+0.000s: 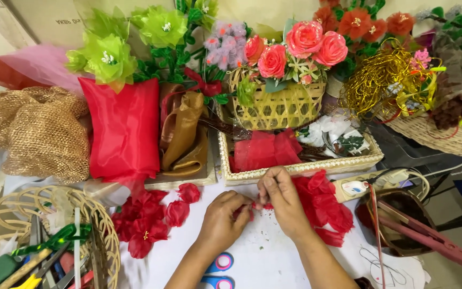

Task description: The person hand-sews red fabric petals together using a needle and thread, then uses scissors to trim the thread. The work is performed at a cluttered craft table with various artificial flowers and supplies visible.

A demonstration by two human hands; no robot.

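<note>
Crowded craft table. A woven bamboo basket [276,107] with three pink fabric roses [303,45] stands behind a lace-edged tray [300,167] of red fabric; a red organza bag [124,128] stands at left, and a red hair straightener [429,238] lies at right. Left hand [223,219] and right hand [280,195] meet over the white tabletop, fingertips pressed together, pinching a small red fabric petal [255,206] between them. More loose red petals [324,206] lie heaped just right of the right hand; finished red flowers [148,225] lie left of the left hand. Scissors with blue and pink handles [217,270] rest beside the left forearm.
</note>
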